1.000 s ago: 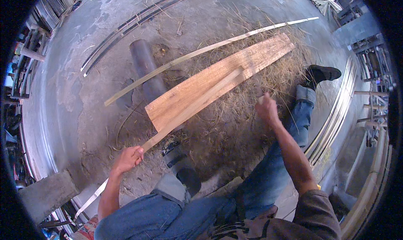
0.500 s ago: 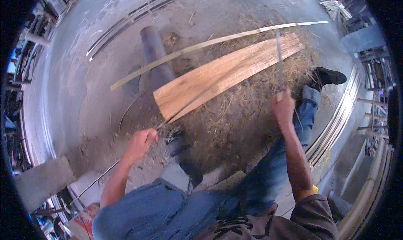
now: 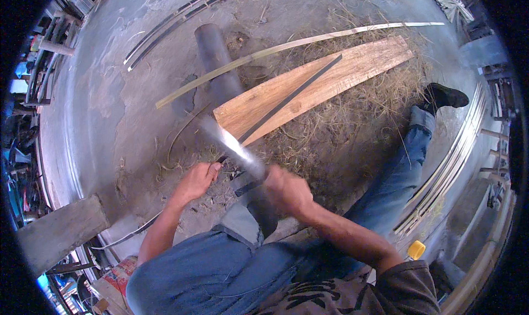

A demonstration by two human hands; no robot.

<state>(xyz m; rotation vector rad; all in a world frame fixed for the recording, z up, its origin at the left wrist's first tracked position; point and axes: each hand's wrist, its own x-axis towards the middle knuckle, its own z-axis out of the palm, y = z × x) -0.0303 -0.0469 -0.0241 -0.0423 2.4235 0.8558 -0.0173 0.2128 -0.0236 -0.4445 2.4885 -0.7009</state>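
Observation:
My left hand (image 3: 194,183) is closed around a thin dark strip (image 3: 297,92), perhaps bamboo. The strip slants up and to the right across a wooden board (image 3: 358,61). My right hand (image 3: 287,191) grips a broad-bladed knife whose handle is hidden in the fist. Motion blurs the knife blade (image 3: 234,144), which crosses over the strip at the board's near left end, just beyond my left hand. I cannot tell whether the blade touches the strip.
Under the board's left part lies a dark round log or pipe (image 3: 212,45). A long pale strip (image 3: 264,52) runs behind the board. Fibrous shavings (image 3: 325,133) cover the ground. Strips (image 3: 446,161) lie bundled at right, near a yellow cup-like thing (image 3: 416,250). A grey block (image 3: 66,227) is at left.
My right hand has swung the knife left and down from the board's right side to its near left end. My left hand keeps hold of the strip, slightly shifted in view.

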